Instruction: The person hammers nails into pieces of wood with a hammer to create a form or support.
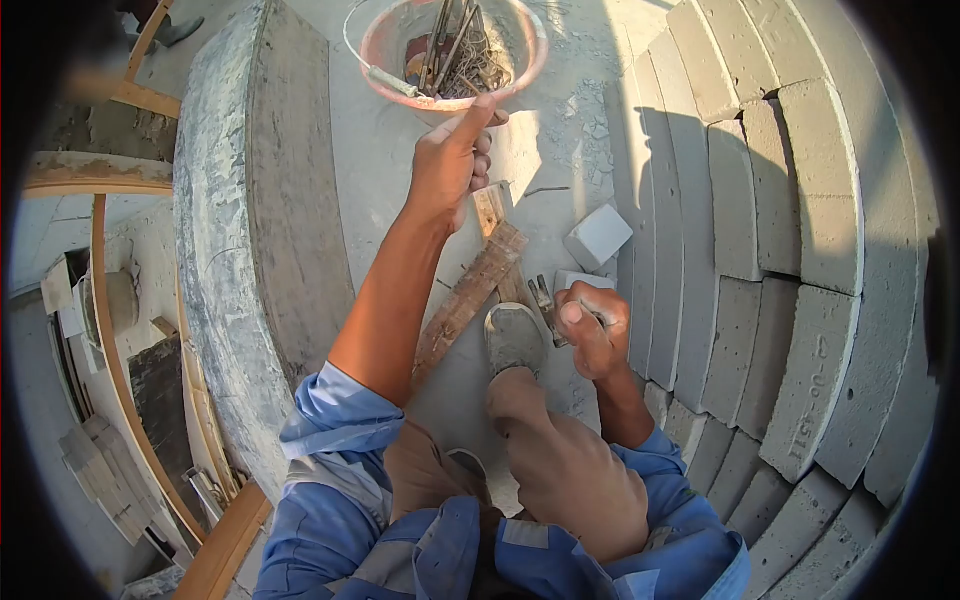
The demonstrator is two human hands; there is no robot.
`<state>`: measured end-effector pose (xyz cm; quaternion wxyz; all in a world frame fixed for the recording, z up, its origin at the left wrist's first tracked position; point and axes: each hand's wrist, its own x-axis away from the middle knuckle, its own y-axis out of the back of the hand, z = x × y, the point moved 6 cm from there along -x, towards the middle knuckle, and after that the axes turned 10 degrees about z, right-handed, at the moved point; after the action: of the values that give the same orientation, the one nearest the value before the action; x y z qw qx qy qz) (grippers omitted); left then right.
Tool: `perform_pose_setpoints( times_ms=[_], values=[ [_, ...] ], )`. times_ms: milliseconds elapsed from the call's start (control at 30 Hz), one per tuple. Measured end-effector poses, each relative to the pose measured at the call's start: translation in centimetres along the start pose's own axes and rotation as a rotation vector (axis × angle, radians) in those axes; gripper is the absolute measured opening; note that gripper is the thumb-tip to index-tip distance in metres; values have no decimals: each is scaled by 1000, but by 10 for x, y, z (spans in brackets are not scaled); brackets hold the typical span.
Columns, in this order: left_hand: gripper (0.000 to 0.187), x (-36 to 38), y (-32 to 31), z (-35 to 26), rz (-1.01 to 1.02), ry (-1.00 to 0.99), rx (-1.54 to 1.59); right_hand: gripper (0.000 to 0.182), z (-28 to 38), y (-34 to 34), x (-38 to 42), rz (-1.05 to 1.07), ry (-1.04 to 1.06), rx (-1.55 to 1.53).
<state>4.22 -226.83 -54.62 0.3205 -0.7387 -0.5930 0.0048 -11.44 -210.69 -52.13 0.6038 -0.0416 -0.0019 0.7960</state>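
My left hand [450, 165] is closed, its thumb stretched forward near the front rim of a pinkish bucket [538, 50]. What its fingers hold, if anything, I cannot make out. The bucket has a wire handle and contains rusty metal rods [440, 45] and tangled wire. Lower right, my right hand [597, 325] is wrapped round a claw hammer [543, 305], whose metal head shows left of the fist. Between the hands, a rough wooden plank [475, 285] lies slanted across another wooden piece [490, 208], close to my right shoe [515, 340].
Stacked grey blocks [820, 370] form a wall at right. White block pieces [598, 237] and rubble [590, 120] lie beside it. A large weathered board [290, 190] stands at left. Beyond it are timber framing [105, 350] and a pile of flat pieces [105, 480].
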Motion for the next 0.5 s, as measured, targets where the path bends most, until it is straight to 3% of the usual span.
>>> perform_pose_setpoints(
  times_ms=[100,133,167,233,300,433,500],
  values=[
    [45,-26,-11,14,3,103,-240,40,-9,14,6,-49,-83,66],
    [41,-41,-9,36,50,30,-572,40,-13,20,7,-60,-86,73],
    [41,-48,-6,62,65,36,-567,39,-19,26,11,-83,-98,41],
    [30,-58,-13,104,174,11,-1374,38,-29,33,17,-102,-116,20],
    [27,-76,-10,135,168,61,-1493,36,-44,35,27,-165,-207,-51],
    [21,-112,4,187,109,152,-1790,35,-58,24,41,-55,-166,87],
    [19,-118,6,193,98,108,-1784,35,-57,17,38,-39,-135,127]
  ],
)
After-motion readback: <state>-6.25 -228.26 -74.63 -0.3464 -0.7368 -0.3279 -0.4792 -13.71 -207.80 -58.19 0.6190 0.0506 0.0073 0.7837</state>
